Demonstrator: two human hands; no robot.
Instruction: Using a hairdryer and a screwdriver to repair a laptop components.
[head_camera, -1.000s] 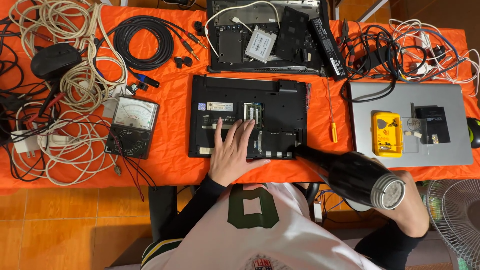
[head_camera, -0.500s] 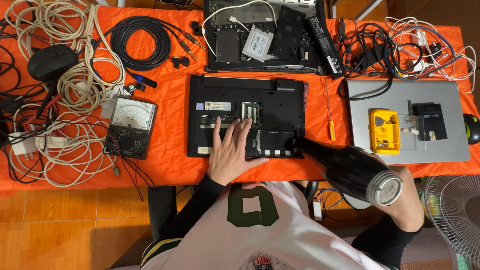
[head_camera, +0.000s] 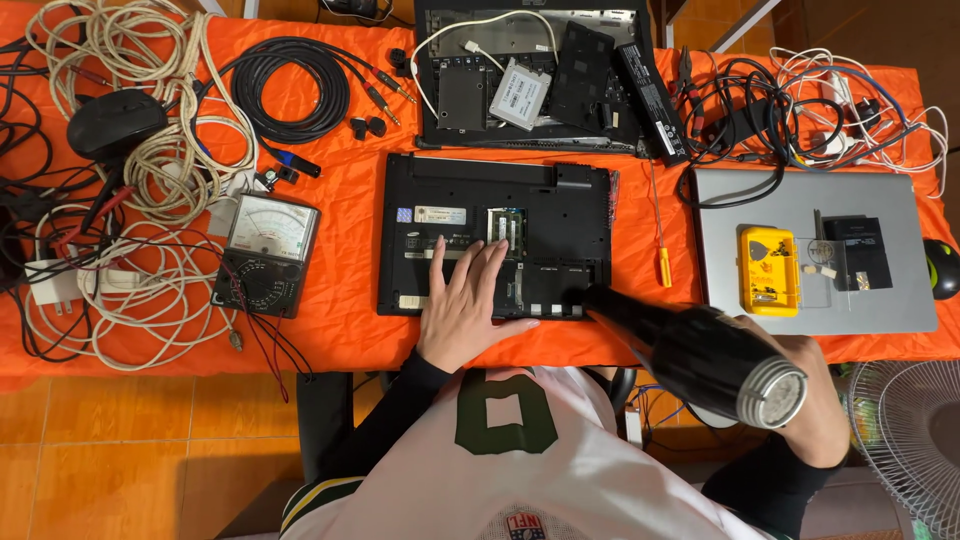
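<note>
**Tech 1:** Nothing of note has moved since the earlier frames: both hands and the blower (head_camera: 700, 355) sit where they did; only the view has shifted a little.

**Tech 2:** Blower orientation?

**Tech 1:** Long axis runs diagonally, nozzle up-left at the laptop's (head_camera: 497, 232) near right corner, rear grille down-right toward the person. It sits at the table's front edge, between the laptop and the silver laptop (head_camera: 880, 195).

**Tech 2:** Right hand (head_camera: 815, 410)?

**Tech 1:** Clamped on the blower (mostly hidden behind its body, so finger positions cannot be read).

**Tech 2:** Left hand (head_camera: 465, 305)?

**Tech 1:** Flat, fingers spread, palm down on the laptop's underside, near edge. It grips nothing. Fingertips lie just below the exposed memory bay.

**Tech 2:** Surroundings?

**Tech 1:** Meter (head_camera: 265, 253) left of the laptop, screwdriver (head_camera: 660, 240) right of it, all on the orange cloth (head_camera: 340, 300).
</note>
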